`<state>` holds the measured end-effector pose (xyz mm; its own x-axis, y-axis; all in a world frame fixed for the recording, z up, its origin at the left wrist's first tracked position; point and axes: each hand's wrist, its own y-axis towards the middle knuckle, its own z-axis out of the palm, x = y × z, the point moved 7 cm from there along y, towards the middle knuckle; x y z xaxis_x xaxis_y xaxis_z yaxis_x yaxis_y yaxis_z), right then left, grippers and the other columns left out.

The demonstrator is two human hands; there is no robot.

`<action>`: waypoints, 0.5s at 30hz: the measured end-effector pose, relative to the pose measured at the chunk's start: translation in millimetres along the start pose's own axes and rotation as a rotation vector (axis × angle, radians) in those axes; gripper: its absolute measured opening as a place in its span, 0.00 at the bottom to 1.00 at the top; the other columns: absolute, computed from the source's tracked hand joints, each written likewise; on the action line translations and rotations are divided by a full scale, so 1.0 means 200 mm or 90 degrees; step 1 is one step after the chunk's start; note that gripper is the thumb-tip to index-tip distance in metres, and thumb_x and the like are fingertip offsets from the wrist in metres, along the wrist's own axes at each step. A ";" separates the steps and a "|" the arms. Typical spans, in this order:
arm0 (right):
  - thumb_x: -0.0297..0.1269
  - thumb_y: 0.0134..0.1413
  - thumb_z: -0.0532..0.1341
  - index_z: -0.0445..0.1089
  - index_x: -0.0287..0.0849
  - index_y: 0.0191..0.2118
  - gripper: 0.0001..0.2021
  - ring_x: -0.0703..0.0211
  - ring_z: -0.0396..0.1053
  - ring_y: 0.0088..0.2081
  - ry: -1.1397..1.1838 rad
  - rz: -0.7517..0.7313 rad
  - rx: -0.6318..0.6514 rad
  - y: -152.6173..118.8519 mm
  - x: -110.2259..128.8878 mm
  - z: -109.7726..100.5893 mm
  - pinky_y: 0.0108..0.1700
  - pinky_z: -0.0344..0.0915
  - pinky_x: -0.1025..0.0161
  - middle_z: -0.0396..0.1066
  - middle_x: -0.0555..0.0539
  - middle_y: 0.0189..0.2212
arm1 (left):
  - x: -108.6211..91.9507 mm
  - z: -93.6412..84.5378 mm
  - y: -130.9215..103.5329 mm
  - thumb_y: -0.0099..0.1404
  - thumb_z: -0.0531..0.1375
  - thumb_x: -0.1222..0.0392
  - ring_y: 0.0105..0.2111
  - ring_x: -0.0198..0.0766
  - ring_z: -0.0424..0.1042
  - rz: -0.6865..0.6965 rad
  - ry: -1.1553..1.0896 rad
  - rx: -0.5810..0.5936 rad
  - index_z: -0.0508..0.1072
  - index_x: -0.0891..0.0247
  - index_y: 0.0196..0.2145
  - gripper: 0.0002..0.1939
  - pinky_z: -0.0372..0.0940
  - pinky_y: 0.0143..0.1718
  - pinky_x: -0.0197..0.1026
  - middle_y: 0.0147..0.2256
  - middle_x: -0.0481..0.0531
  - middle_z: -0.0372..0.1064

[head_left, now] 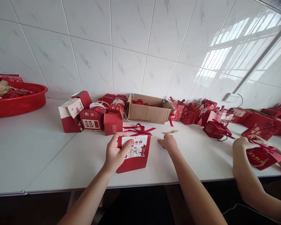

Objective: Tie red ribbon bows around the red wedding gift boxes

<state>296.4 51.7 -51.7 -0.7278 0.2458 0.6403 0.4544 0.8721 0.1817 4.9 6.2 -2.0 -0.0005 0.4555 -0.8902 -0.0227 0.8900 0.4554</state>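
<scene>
My left hand (117,150) is wrapped round the left side of a red gift box (135,165), thumb across its front. The box stands on the table and bears a white panel with a printed couple and red characters. A dark red ribbon bow (140,129) sits at its top. My right hand (170,143) rests low on the table to the right of the box, fingers curled. A small dark red bit shows beneath its fingers, too hidden to name. Just beyond that hand lies a short tan strip (171,132).
Red and white gift boxes (92,120) stand by the wall, beside an open cardboard box (148,112) holding red items. A red basin (21,104) is at far left. On the right, a co-worker's hands (245,143) hold a red box (259,157) near many more boxes.
</scene>
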 end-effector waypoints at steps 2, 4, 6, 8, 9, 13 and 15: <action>0.33 0.37 0.69 0.65 0.41 0.21 0.10 0.49 0.70 0.31 -0.016 0.029 0.025 0.04 -0.01 0.03 0.30 0.61 0.58 0.71 0.40 0.24 | 0.00 0.00 0.00 0.56 0.64 0.53 0.21 0.34 0.69 0.001 -0.004 0.005 0.66 0.60 0.34 0.13 0.67 0.21 0.34 0.24 0.45 0.67; 0.31 0.37 0.68 0.65 0.40 0.21 0.09 0.47 0.71 0.33 -0.013 0.043 0.044 0.06 -0.03 0.01 0.32 0.62 0.58 0.72 0.39 0.26 | 0.01 0.00 0.00 0.57 0.64 0.53 0.22 0.34 0.70 0.006 -0.007 0.009 0.66 0.60 0.35 0.13 0.67 0.22 0.34 0.25 0.45 0.67; 0.29 0.37 0.68 0.67 0.39 0.22 0.08 0.47 0.71 0.35 0.011 0.043 0.062 0.05 -0.04 -0.02 0.34 0.63 0.57 0.72 0.39 0.27 | 0.01 0.00 0.00 0.57 0.64 0.53 0.22 0.34 0.70 0.014 -0.006 0.009 0.66 0.60 0.35 0.13 0.67 0.22 0.34 0.25 0.45 0.68; 0.30 0.39 0.67 0.69 0.39 0.24 0.05 0.49 0.71 0.34 0.059 0.026 0.085 0.01 -0.04 -0.06 0.36 0.64 0.58 0.72 0.41 0.26 | 0.01 0.00 0.00 0.57 0.64 0.54 0.22 0.34 0.70 0.024 -0.006 0.008 0.66 0.60 0.35 0.13 0.67 0.21 0.34 0.24 0.45 0.68; 0.32 0.42 0.66 0.71 0.38 0.26 0.04 0.51 0.71 0.33 0.091 0.013 0.099 -0.03 -0.02 -0.07 0.37 0.64 0.58 0.72 0.42 0.26 | 0.01 0.00 0.00 0.57 0.64 0.54 0.22 0.34 0.70 0.028 -0.008 0.008 0.66 0.60 0.35 0.13 0.67 0.21 0.34 0.24 0.45 0.68; 0.41 0.54 0.58 0.71 0.39 0.38 0.11 0.59 0.71 0.29 0.246 -0.049 0.160 -0.22 0.07 -0.10 0.37 0.67 0.60 0.72 0.48 0.25 | 0.01 0.01 0.00 0.58 0.64 0.54 0.22 0.35 0.70 0.033 -0.021 0.013 0.66 0.60 0.35 0.12 0.68 0.22 0.35 0.25 0.46 0.68; 0.43 0.55 0.58 0.69 0.41 0.38 0.11 0.60 0.70 0.29 0.407 -0.096 0.194 -0.34 0.14 -0.11 0.36 0.68 0.60 0.71 0.49 0.26 | 0.01 0.02 0.00 0.58 0.64 0.55 0.22 0.35 0.70 0.033 -0.027 0.011 0.66 0.60 0.35 0.12 0.67 0.22 0.35 0.25 0.45 0.67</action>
<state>256.3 -10.3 -28.8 -0.2862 -0.1006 0.9529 0.1409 0.9792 0.1457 7.9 7.1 -3.2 0.0408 0.5010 -0.8645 -0.0056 0.8653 0.5012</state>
